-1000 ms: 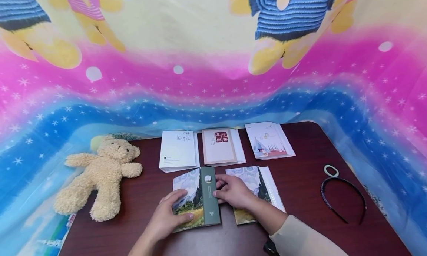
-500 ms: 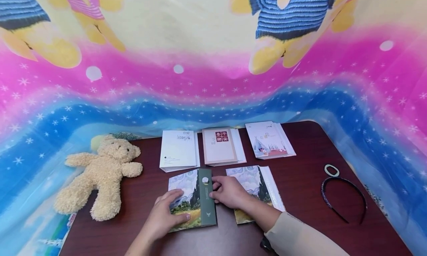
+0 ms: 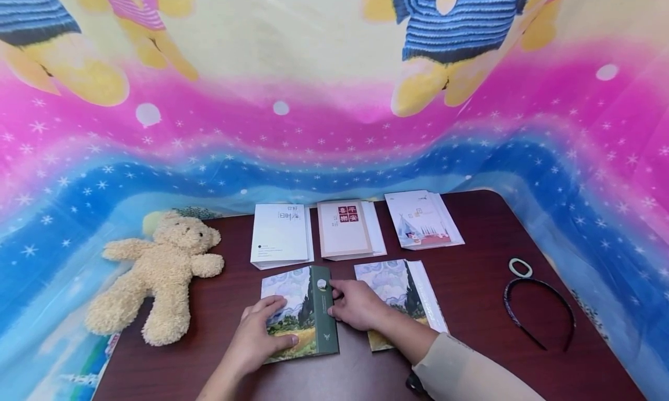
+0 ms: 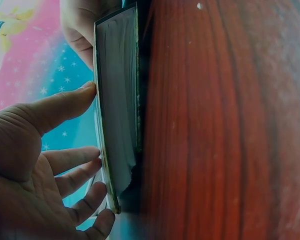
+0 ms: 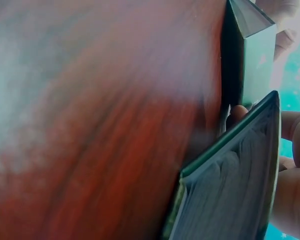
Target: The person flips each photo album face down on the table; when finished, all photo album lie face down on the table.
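On the table's near side lies a thick hardcover book (image 3: 290, 331) with a landscape painting on its cover and a dark green spine. My left hand (image 3: 256, 334) rests on its cover, thumb and fingers spread apart. In the left wrist view the left hand's fingertips touch the cover above the pages. My right hand (image 3: 358, 305) holds the same book at its spine with curled fingers. In the right wrist view one fingertip shows low at the spine (image 5: 260, 65). A second book (image 3: 392, 279) with a matching cover lies under the right forearm, partly hidden.
Behind stand or lie three pale books: a white one (image 3: 279, 232), a beige one with red squares (image 3: 342, 238) and one with a tent picture (image 3: 418, 221). A teddy bear (image 3: 162, 273) lies left. A headband (image 3: 561, 299) and a pale green ring (image 3: 520, 267) lie right.
The green-spined book has slid a little to the left and towards me, with both hands following it. During the last half second it has barely moved. The other things stay put.
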{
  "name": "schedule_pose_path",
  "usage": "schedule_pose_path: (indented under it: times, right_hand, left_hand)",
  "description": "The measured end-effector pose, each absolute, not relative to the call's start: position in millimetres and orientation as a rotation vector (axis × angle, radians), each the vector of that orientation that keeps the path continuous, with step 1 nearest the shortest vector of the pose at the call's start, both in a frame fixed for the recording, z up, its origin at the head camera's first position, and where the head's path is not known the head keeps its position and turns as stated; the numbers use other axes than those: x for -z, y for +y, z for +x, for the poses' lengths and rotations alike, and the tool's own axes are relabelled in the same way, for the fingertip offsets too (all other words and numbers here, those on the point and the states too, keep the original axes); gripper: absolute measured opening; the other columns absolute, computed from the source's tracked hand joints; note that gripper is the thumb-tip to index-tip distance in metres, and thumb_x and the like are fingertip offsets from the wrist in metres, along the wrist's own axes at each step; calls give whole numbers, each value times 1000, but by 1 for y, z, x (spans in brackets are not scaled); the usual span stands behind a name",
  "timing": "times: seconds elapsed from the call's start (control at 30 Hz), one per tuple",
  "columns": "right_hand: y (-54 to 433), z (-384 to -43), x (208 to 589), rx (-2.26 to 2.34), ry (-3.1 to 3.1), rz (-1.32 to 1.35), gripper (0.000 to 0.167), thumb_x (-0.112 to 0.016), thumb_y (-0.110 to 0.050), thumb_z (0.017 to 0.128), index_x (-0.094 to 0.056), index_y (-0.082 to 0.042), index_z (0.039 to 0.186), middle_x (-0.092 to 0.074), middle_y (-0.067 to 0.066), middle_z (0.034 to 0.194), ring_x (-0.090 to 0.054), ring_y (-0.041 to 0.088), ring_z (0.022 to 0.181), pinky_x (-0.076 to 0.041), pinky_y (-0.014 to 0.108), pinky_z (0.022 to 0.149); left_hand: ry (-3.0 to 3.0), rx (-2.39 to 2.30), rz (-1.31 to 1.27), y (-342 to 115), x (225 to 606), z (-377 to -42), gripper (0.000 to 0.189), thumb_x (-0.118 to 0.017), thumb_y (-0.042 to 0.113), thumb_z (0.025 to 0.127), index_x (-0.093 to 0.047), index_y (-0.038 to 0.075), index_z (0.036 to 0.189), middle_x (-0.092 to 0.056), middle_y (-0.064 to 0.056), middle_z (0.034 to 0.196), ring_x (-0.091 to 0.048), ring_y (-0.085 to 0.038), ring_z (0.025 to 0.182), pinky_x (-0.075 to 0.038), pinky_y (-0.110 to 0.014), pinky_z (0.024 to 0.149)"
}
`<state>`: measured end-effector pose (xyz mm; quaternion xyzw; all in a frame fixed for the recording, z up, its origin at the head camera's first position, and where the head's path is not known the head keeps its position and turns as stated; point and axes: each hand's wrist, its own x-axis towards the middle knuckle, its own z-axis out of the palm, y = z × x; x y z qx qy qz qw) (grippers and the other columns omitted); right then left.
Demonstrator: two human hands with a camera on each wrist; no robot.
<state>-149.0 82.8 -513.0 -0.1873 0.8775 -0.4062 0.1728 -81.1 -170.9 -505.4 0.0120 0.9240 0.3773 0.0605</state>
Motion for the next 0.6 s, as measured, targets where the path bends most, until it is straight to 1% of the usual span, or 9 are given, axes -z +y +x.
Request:
schedule_pose_path:
  times: [0.1, 0.3, 0.5, 0.6]
  right_hand:
    - [86, -147, 512, 1156, 2478, -540, 67, -78, -14, 91, -50, 8, 148, -72, 9, 116, -68, 3, 78, -57, 29, 81]
    - [96, -141, 506, 1257, 2382, -520, 69, -77, -12, 92, -46, 10, 150, -71, 15, 125, -71, 5, 77, -58, 27, 75]
    - [105, -140, 499, 1292, 2360, -511, 68, -77, -15, 93, -46, 9, 150, -71, 13, 125, -72, 6, 76, -57, 28, 78]
    - [108, -140, 498, 1303, 2343, -493, 68, -77, -15, 94, -47, 6, 150, -71, 12, 125, -72, 7, 75, -58, 28, 75]
  left_hand:
    - [2799, -1134, 35, -171, 506, -81, 82, -97, 34, 66, -67, 11, 139, -57, 0, 146, -46, -31, 132, -44, -57, 107]
    - [2818, -1072, 39, -168, 506, -81, 81, -97, 33, 66, -68, 11, 138, -57, 0, 146, -45, -31, 132, -42, -60, 106]
    - [2839, -1018, 40, -166, 502, -82, 82, -97, 36, 65, -68, 11, 137, -58, -1, 145, -46, -33, 132, -40, -64, 105]
    - [2840, -1021, 42, -164, 501, -82, 82, -97, 39, 66, -68, 11, 138, -58, -2, 145, -46, -33, 132, -39, -64, 105]
